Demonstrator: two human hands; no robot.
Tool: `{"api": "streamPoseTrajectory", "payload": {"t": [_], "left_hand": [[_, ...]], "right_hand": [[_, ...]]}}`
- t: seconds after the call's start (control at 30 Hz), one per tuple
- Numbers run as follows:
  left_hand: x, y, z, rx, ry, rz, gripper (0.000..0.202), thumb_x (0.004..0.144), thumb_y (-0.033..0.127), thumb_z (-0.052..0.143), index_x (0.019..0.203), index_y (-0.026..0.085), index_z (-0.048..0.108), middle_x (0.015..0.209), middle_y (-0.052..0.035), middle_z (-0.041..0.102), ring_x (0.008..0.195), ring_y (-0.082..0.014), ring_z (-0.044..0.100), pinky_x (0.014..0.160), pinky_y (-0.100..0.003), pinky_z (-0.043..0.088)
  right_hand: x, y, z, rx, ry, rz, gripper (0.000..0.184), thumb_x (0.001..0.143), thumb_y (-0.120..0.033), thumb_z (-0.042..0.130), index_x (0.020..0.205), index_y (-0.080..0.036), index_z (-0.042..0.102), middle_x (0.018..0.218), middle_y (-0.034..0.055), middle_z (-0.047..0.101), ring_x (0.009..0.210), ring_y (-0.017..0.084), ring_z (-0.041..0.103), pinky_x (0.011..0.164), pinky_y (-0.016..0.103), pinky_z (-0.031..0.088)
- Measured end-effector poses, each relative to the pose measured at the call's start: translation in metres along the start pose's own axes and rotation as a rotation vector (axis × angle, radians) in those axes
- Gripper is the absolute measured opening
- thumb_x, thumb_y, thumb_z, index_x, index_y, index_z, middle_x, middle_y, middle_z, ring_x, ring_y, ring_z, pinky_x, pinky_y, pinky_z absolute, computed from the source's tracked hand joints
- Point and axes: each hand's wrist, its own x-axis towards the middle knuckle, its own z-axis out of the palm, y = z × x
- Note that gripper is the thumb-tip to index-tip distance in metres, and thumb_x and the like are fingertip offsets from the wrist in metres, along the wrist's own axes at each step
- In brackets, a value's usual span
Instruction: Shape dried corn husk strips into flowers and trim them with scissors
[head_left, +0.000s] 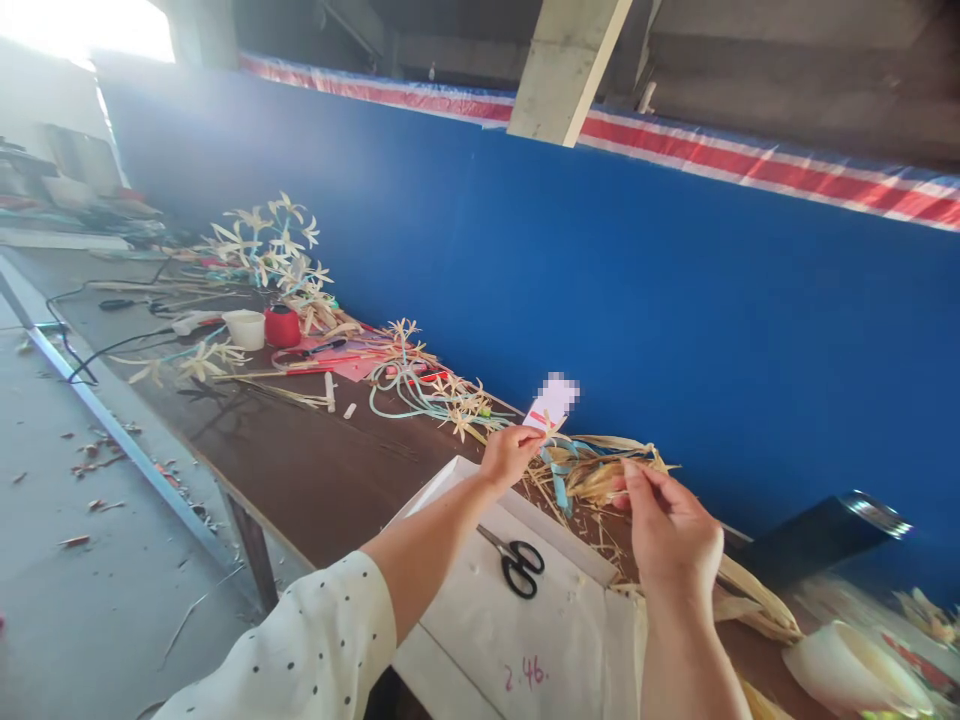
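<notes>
Brown tabletop point(322, 490) is offering a path left of the white box point(574, 620) — dry husks point(596, 485) and a blue partition point(675, 290) are blocking the far side.

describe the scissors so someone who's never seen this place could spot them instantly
From the big blue partition, come down to the brown table in front of it. Overlapping the table is a white box marked 2.46 in reddish writing. The scissors lie on it, below the left hand in the picture, set apart by two black loop handles against white.
</notes>
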Motion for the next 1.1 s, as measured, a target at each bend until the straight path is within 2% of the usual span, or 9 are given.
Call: {"api": "streamPoseTrajectory", "payload": {"t": [0.17, 0.27, 0.37, 0.47, 0.53, 0.7, 0.83, 0.97, 1.1], "left_hand": [[-0.009, 0.003, 0.014, -0.245, -0.013, -0.159, 0.017, 0.072, 0.028, 0.061, 0.08, 0.016, 0.069, 0.062, 0.0002, 0.065, 0.058, -0.0105, 0.06, 0.054, -0.019, 0.044], [-0.015, -0.008, 0.019, -0.338, 0.041, -0.232, 0.018, 0.069, 0.026, 0.064, 0.08, 0.013, 0.068, 0.059, 0.0004, 0.063, 0.055, -0.0101, 0.058, 0.052, -0.019, 0.044], [-0.02, -0.02, 0.019, -0.319, 0.105, -0.223, 0.016, 0.072, 0.024, 0.06, 0.08, 0.013, 0.068, 0.064, -0.0005, 0.066, 0.06, -0.0113, 0.06, 0.056, -0.021, 0.048], [-0.024, -0.026, 0.018, -0.162, 0.052, -0.072, 0.015, 0.075, 0.024, 0.058, 0.078, 0.017, 0.07, 0.071, -0.0009, 0.068, 0.069, -0.0125, 0.062, 0.065, -0.023, 0.05], [-0.026, -0.027, 0.018, -0.128, 0.026, -0.058, 0.016, 0.074, 0.023, 0.059, 0.083, 0.018, 0.071, 0.073, -0.0005, 0.069, 0.069, -0.0127, 0.062, 0.066, -0.023, 0.05], [-0.026, -0.027, 0.017, -0.113, 0.053, -0.019, 0.013, 0.072, 0.022, 0.062, 0.083, 0.019, 0.071, 0.081, -0.0016, 0.071, 0.075, -0.0136, 0.064, 0.072, -0.024, 0.051], [-0.023, -0.029, 0.015, -0.177, 0.047, -0.059, 0.013, 0.072, 0.022, 0.062, 0.082, 0.016, 0.07, 0.076, -0.0022, 0.07, 0.071, -0.0133, 0.064, 0.067, -0.023, 0.051], [-0.019, -0.032, 0.013, -0.261, 0.081, -0.121, 0.016, 0.07, 0.024, 0.065, 0.082, 0.015, 0.069, 0.079, -0.0029, 0.069, 0.071, -0.0132, 0.063, 0.066, -0.022, 0.052], [-0.02, -0.03, 0.011, -0.358, 0.052, -0.136, 0.018, 0.071, 0.023, 0.063, 0.085, 0.014, 0.07, 0.081, -0.004, 0.069, 0.072, -0.0134, 0.062, 0.064, -0.022, 0.051]], "right_hand": [[0.015, 0.018, 0.033, 0.611, 0.208, 0.292, 0.037, 0.059, -0.039, 0.072, 0.086, -0.014, 0.064, 0.072, 0.0031, 0.062, 0.051, 0.009, 0.05, 0.039, 0.019, 0.033], [0.015, 0.037, 0.061, 0.732, 0.254, 0.312, 0.029, 0.063, -0.039, 0.066, 0.08, -0.017, 0.057, 0.063, -0.0026, 0.053, 0.046, 0.006, 0.044, 0.038, 0.018, 0.031], [0.007, 0.053, 0.087, 0.742, 0.237, 0.294, 0.029, 0.065, -0.043, 0.063, 0.078, -0.018, 0.054, 0.061, -0.0037, 0.05, 0.045, 0.007, 0.043, 0.038, 0.02, 0.032], [-0.003, 0.066, 0.103, 0.736, 0.213, 0.286, 0.034, 0.064, -0.044, 0.065, 0.083, -0.018, 0.056, 0.064, -0.0029, 0.053, 0.047, 0.008, 0.044, 0.037, 0.02, 0.031], [-0.008, 0.071, 0.108, 0.694, 0.195, 0.272, 0.036, 0.064, -0.045, 0.065, 0.087, -0.018, 0.058, 0.067, -0.002, 0.056, 0.049, 0.008, 0.047, 0.039, 0.02, 0.034], [-0.013, 0.082, 0.108, 0.459, 0.114, 0.283, 0.04, 0.065, -0.047, 0.063, 0.088, -0.014, 0.064, 0.064, 0.0009, 0.061, 0.053, 0.013, 0.054, 0.046, 0.023, 0.042], [-0.011, 0.084, 0.106, 0.412, 0.02, 0.242, 0.04, 0.063, -0.043, 0.066, 0.09, -0.014, 0.068, 0.076, 0.0048, 0.068, 0.067, 0.018, 0.061, 0.056, 0.026, 0.046], [-0.012, 0.073, 0.102, 0.29, -0.085, 0.12, 0.04, 0.064, -0.042, 0.066, 0.094, -0.015, 0.069, 0.091, 0.0065, 0.069, 0.085, 0.022, 0.061, 0.072, 0.029, 0.047], [-0.016, 0.057, 0.098, 0.251, -0.094, 0.116, 0.039, 0.064, -0.042, 0.067, 0.092, -0.015, 0.069, 0.09, 0.0067, 0.068, 0.084, 0.021, 0.061, 0.073, 0.028, 0.047]]}}
